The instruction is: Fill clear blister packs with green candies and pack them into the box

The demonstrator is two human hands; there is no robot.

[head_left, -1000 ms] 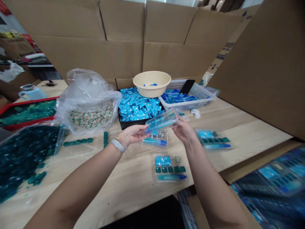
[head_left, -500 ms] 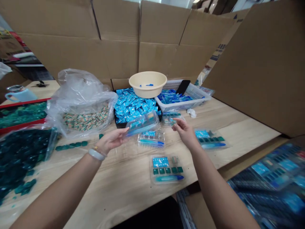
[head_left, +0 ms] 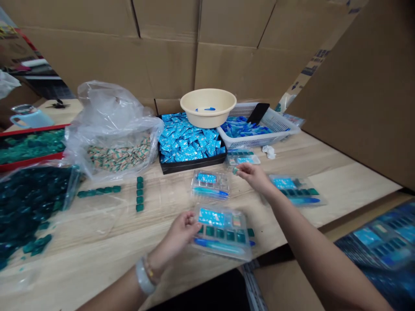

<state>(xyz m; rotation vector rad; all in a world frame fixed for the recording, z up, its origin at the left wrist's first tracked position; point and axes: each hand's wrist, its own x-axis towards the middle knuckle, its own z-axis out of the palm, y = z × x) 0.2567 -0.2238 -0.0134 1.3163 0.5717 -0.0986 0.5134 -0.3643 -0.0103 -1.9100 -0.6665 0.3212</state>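
My left hand (head_left: 181, 231) pinches the left edge of a clear plastic tray (head_left: 238, 255). Inside it lie a blue packet (head_left: 211, 217), a row of green square pieces (head_left: 219, 233), a small orange-and-green packet and a blue pen (head_left: 218, 247). This tray overlaps another filled one, of which little shows on the right. My right hand (head_left: 254, 176) has a small greenish piece (head_left: 235, 171) between thumb and fingertips, too small to name. Nearest to that hand are a clear tray (head_left: 227, 177) with a blue packet and pen, and a filled tray (head_left: 320, 196) to its right.
Along the back stand a bag (head_left: 113, 116) of small packets, a black box (head_left: 194, 166) of blue packets, a cream basin (head_left: 207, 119) and a white basket (head_left: 282, 134) of pens. Green pieces (head_left: 29, 207) heap at left. Stacked filled trays (head_left: 379, 242) lie lower right.
My left hand has brought its tray down toward me and right, over the tray on the table's near side. A column of green pieces it hid now shows. My right hand stays pinched, near the same place.
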